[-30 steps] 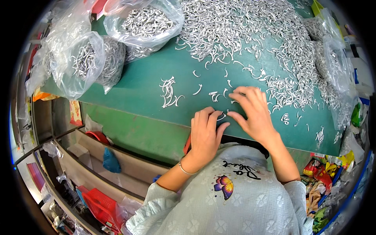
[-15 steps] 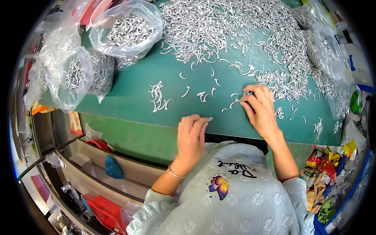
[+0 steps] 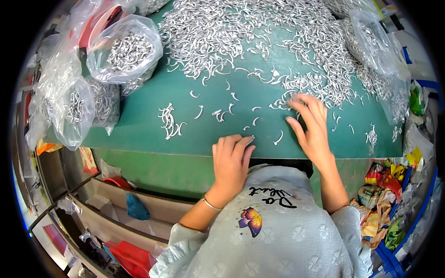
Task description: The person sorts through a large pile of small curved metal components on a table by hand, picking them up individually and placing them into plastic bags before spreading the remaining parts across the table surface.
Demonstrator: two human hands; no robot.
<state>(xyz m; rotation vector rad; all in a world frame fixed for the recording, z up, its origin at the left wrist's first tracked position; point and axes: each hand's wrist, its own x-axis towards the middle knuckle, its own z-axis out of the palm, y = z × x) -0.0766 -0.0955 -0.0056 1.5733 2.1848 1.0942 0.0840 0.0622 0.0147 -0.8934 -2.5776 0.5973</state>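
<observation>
Near the table's front edge, my left hand [image 3: 230, 156] is closed, with a small silver metal piece [image 3: 251, 137] pinched at its fingertips. My right hand [image 3: 314, 127] reaches over the green table [image 3: 194, 139] with thumb and fingers apart; its fingertips are slightly blurred beside the near edge of a large heap of small curved silver pieces [image 3: 208, 41]. Just left of the right thumb lies a single curved silver piece [image 3: 278, 137]. Between the hands and the heap, several loose pieces [image 3: 219, 115] are scattered. Farther left sits a small cluster of curved pieces [image 3: 169, 121].
Clear plastic bags filled with silver pieces [image 3: 130, 51] stand at the table's left; another bag [image 3: 371, 46] lies along the right. Below the left edge is a shelf [image 3: 162, 222] with a red basket [image 3: 130, 259]. Coloured packets [image 3: 382, 180] crowd the lower right.
My right hand has opened and moved toward the heap, leaving a curved piece on the table near its thumb. My left hand keeps its pinch. The whole view has shifted slightly.
</observation>
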